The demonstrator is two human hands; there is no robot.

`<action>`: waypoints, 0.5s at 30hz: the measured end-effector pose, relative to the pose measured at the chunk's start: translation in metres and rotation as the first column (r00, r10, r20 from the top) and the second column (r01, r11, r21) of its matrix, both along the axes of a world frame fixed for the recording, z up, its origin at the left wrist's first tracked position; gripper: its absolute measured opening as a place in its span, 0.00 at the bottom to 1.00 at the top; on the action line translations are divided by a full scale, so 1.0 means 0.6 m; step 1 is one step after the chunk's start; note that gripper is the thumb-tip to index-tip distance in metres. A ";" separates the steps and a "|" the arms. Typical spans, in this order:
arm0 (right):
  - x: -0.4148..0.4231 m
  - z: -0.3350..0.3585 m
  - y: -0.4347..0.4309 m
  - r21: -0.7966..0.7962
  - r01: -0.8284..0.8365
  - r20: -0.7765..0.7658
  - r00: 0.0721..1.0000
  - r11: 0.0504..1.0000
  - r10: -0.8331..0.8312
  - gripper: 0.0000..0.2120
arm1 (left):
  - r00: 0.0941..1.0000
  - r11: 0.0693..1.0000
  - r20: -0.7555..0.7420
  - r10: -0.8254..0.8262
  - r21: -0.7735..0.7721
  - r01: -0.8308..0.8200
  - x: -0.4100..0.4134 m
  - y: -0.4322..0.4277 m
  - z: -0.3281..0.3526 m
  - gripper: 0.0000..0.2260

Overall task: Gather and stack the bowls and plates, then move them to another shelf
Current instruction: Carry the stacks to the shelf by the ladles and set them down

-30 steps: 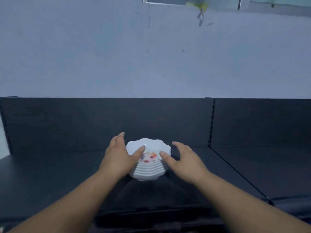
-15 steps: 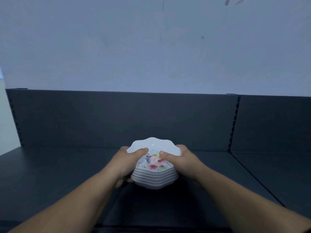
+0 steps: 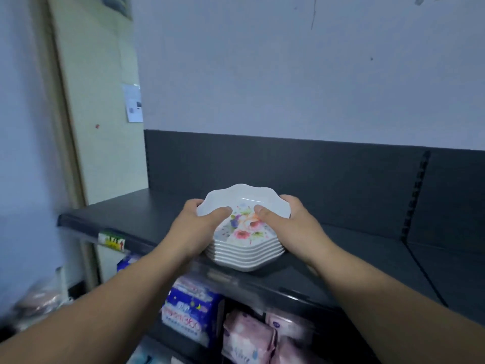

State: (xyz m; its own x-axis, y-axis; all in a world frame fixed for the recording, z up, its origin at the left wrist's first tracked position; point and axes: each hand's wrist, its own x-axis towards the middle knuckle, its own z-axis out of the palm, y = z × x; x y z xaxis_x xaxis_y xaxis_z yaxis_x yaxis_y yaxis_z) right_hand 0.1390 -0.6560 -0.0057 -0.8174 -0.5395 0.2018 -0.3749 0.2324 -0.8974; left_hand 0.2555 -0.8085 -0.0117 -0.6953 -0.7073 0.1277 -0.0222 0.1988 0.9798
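A stack of several white scalloped bowls [image 3: 245,227] with a flower print inside the top one is at the front edge of the dark top shelf [image 3: 147,214]. My left hand [image 3: 195,229] grips the stack's left side, thumb over the rim. My right hand [image 3: 291,227] grips its right side the same way. Whether the stack's base touches the shelf is hidden.
The shelf's dark back panel [image 3: 288,169] rises behind the stack. Below the top shelf lie blue [image 3: 189,311] and pink [image 3: 249,334] soft packs. A pale door frame [image 3: 86,101] stands at the left; a grey wall is above.
Both hands closed on the stack's sides and drew it toward the shelf's front edge. The view swung left and down, showing the lower shelf.
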 end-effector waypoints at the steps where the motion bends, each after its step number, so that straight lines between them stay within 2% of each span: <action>1: 0.017 0.000 0.004 0.005 -0.025 -0.016 1.000 1.000 0.025 0.39 | 0.999 0.999 0.000 0.038 -0.009 -0.038 0.023 0.008 -0.005 0.26; 11: 0.248 -0.039 -0.045 0.030 -0.365 0.022 0.931 0.930 0.365 0.30 | 0.943 0.943 0.075 0.326 0.043 -0.329 0.317 0.037 -0.040 0.23; 15: 0.391 -0.050 -0.106 0.047 -0.519 -0.001 0.854 0.853 0.520 0.32 | 0.900 0.896 0.007 0.435 0.092 -0.434 0.486 0.024 -0.058 0.24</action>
